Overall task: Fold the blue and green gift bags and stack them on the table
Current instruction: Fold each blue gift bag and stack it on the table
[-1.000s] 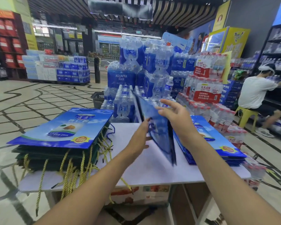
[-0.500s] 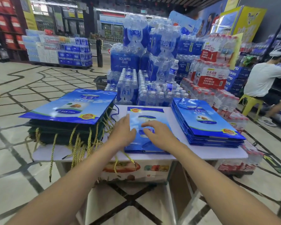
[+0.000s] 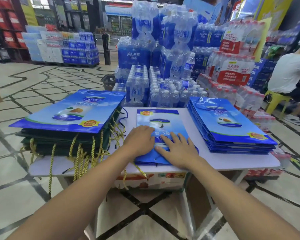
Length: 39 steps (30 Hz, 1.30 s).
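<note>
Flat blue gift bag (image 3: 160, 122) lies at desk (image 3: 232, 160) centre: glossy, sky-blue print w/ a product pic and a red-gold seal (image 3: 146, 113) at its far left corner; its text is too blurred to read. Both hands are open, palms down: left hand (image 3: 140, 138) & right hand (image 3: 177, 149) press its near half. At 9 o'clock a top blue bag (image 3: 71, 111) sits on green bags (image 3: 62, 141) w/ gold cords (image 3: 78, 153). At 3 o'clock, a blue stack (image 3: 229, 125). At 12, water packs (image 3: 133, 54) marked AQUAFINA.
</note>
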Motion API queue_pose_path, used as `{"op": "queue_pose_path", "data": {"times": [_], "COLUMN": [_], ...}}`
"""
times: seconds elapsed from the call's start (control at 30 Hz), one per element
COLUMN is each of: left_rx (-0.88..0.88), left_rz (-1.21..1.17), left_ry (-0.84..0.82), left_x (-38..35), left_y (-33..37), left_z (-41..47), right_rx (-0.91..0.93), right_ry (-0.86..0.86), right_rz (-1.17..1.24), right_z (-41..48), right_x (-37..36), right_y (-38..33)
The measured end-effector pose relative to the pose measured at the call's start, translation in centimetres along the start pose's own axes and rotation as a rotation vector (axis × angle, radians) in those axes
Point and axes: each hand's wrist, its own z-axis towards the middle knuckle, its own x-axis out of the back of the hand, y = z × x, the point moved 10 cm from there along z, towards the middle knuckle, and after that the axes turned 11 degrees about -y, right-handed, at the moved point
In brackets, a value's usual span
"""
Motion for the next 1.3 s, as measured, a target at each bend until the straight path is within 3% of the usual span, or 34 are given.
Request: {"op": "queue_pose_path", "data": {"times": [0.33, 0.7, 0.87, 1.13, 1.23, 1.3], "left_rx": [0.136, 0.129, 0.159, 0.248, 0.297, 0.302], "left_rz": [0.035, 0.093, 0.071, 0.132, 0.155, 0.153], "left_ry": [-0.134, -0.057, 0.033, -0.056, -0.082, -0.079], "left_x": [-1.0, -2.6, -0.6, -1.2, -1.6, -1.2], "left_y": [-3.3, -4.2, -3.6, -1.6, -1.8, -1.9], "left_z": [10.5, 12.5, 10.3, -1.3, -3.3, -3.9], "right_rx": [0.002, -0.004, -0.001, -0.006, -0.036, -0.154], "right_ry": [0.000, 0.006, 0.002, 0.039, 0.123, 0.213], "right_rz": [-0.018, -0.007, 0.004, 0.044, 0.120, 0.151], "right_z": [0.3, 0.3, 0.3, -0.1, -0.6, -1.4], "right_x": [0.0, -0.4, 0.2, 0.2, 1.1, 2.3], "right_y": [0.0, 0.3, 0.1, 0.4, 0.5, 1.3]}}
